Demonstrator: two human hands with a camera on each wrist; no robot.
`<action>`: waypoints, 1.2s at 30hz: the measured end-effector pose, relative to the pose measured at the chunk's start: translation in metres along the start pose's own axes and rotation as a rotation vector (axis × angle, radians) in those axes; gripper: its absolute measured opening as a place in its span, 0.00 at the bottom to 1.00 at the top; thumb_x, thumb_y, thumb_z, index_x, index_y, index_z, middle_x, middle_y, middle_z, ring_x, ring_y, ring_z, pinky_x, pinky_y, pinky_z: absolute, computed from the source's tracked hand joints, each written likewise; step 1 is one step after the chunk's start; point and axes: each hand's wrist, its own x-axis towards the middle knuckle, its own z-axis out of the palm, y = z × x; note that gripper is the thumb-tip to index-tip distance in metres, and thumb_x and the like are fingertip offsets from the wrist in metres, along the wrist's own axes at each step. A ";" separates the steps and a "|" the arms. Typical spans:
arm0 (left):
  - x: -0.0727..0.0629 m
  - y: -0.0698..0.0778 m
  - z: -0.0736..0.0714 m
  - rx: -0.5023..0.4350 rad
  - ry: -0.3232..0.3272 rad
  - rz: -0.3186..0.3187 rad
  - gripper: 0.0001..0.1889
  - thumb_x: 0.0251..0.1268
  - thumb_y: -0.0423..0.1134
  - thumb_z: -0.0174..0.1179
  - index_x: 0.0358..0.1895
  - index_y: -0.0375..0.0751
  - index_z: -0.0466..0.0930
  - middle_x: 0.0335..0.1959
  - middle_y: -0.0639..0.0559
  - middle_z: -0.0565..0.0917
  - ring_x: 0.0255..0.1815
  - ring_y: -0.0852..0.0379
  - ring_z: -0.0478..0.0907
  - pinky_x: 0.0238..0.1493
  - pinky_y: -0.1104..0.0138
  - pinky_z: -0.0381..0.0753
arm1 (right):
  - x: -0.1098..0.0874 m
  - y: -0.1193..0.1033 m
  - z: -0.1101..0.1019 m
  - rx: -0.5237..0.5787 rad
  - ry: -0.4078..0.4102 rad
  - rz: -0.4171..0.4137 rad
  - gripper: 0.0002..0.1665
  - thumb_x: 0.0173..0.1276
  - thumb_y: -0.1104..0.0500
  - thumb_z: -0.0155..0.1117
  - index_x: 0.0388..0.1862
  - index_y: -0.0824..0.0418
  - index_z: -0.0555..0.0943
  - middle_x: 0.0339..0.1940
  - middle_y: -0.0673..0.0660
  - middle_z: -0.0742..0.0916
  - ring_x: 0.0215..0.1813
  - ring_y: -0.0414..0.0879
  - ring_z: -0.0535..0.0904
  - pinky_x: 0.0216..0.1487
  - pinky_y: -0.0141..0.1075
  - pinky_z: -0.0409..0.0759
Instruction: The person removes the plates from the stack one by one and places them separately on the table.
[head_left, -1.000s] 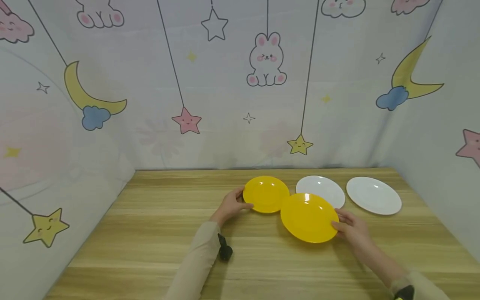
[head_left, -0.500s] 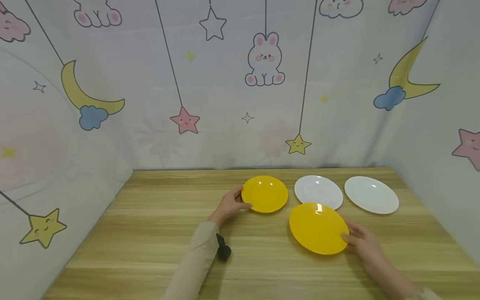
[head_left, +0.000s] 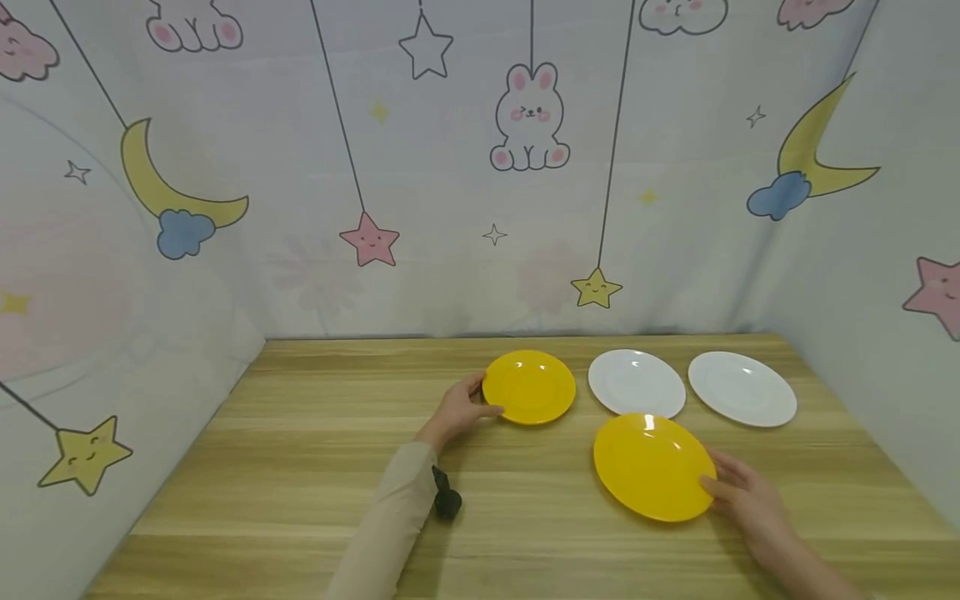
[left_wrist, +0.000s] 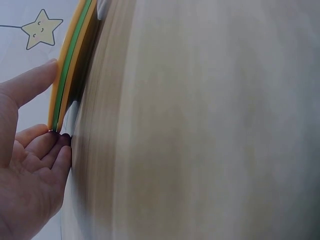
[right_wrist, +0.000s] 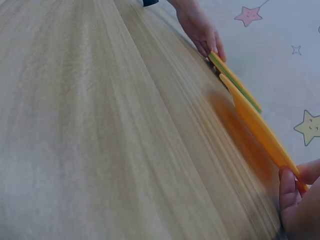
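Note:
My left hand (head_left: 459, 410) holds the left rim of a stack of plates, thumb on top and fingers at the underside. From above only a yellow plate (head_left: 529, 387) shows. Side on, in the left wrist view, the stack has a green plate (left_wrist: 74, 47) layered between yellow ones. My right hand (head_left: 750, 500) grips another yellow plate (head_left: 655, 467) by its right rim, thumb over the edge. In the right wrist view this plate (right_wrist: 260, 131) hangs just above the table, casting an orange reflection, with the stack (right_wrist: 240, 85) beyond it.
Two white plates lie at the back right, a nearer-to-middle white plate (head_left: 636, 383) and a far-right white plate (head_left: 742, 389). The wooden table (head_left: 300, 467) meets printed cloth walls (head_left: 450, 167) at its back and sides. A black band piece (head_left: 447, 500) hangs at my left sleeve.
My right hand has moved the yellow plate rightward and toward me, away from the stack and off the white plate it overlapped. My left hand keeps its hold on the stack.

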 end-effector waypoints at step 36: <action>0.000 0.000 0.000 0.011 0.005 0.017 0.41 0.52 0.38 0.66 0.67 0.30 0.54 0.68 0.38 0.59 0.67 0.47 0.59 0.66 0.59 0.61 | -0.009 0.010 -0.023 -0.260 0.043 -0.062 0.40 0.61 0.58 0.62 0.66 0.74 0.57 0.58 0.74 0.71 0.33 0.31 0.77 0.35 0.32 0.82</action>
